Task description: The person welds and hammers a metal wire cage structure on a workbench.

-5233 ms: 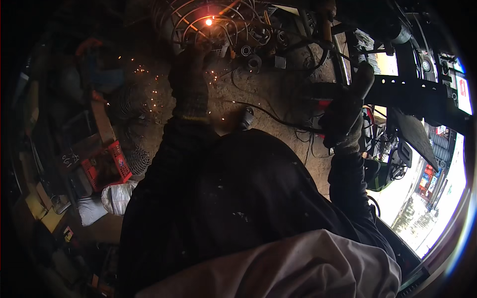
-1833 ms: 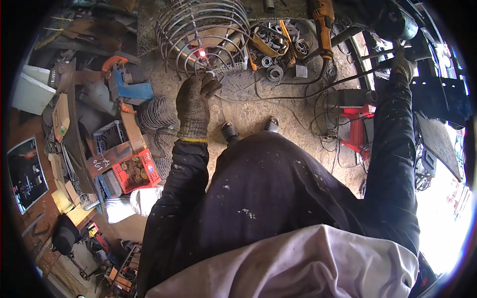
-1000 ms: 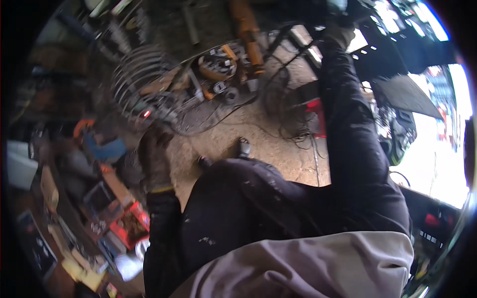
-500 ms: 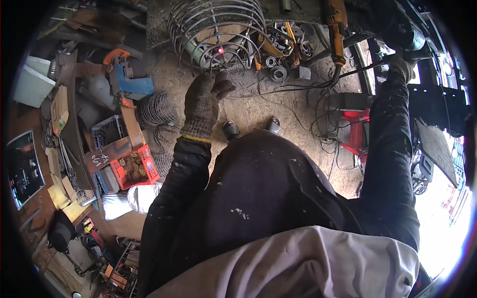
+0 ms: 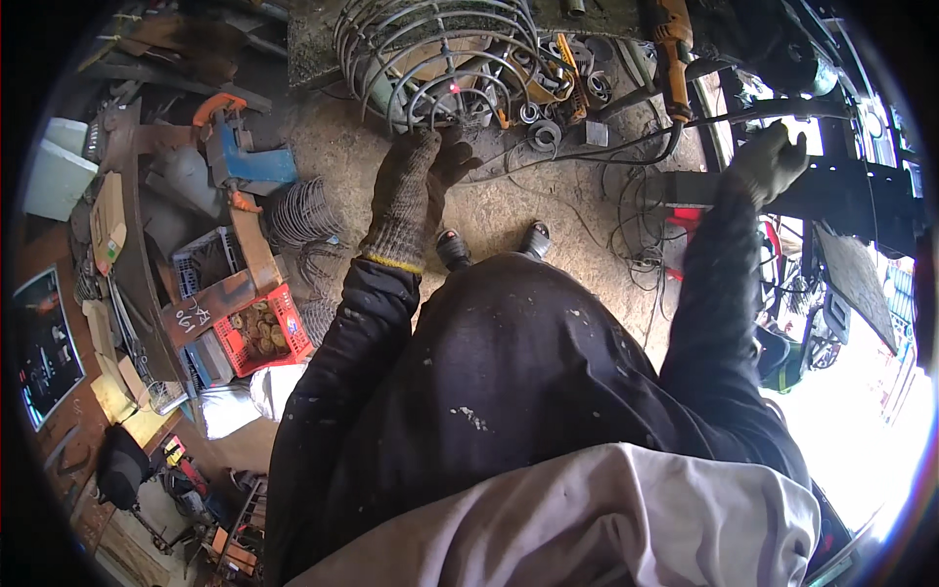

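A round cage of bent metal wire (image 5: 442, 49) sits at the far edge, with a small red glowing spot on its near side. My left hand (image 5: 411, 191), in a grey knit glove with a yellow cuff, is closed at the cage's near wires; the exact grip is partly hidden. My right hand (image 5: 766, 164), also gloved, is raised at the right with loosely bent fingers apart and nothing in them. Just beyond it lies a dark rod-like tool with a cable (image 5: 797, 110). An orange power tool (image 5: 673, 59) hangs or rests at the far side.
Metal rings (image 5: 544, 135) and a small metal block (image 5: 596, 133) lie beside the cage. Loose cables (image 5: 636, 235) cross the floor. To the left are a blue clamp-like tool (image 5: 249, 161), coiled wire (image 5: 298, 210) and a red crate (image 5: 262, 333). A dark metal beam (image 5: 851, 201) stands right.
My right hand has let go of the dark rod-like tool and drawn back toward me and leftward. My left hand stays at the cage. The whole view has shifted slightly.
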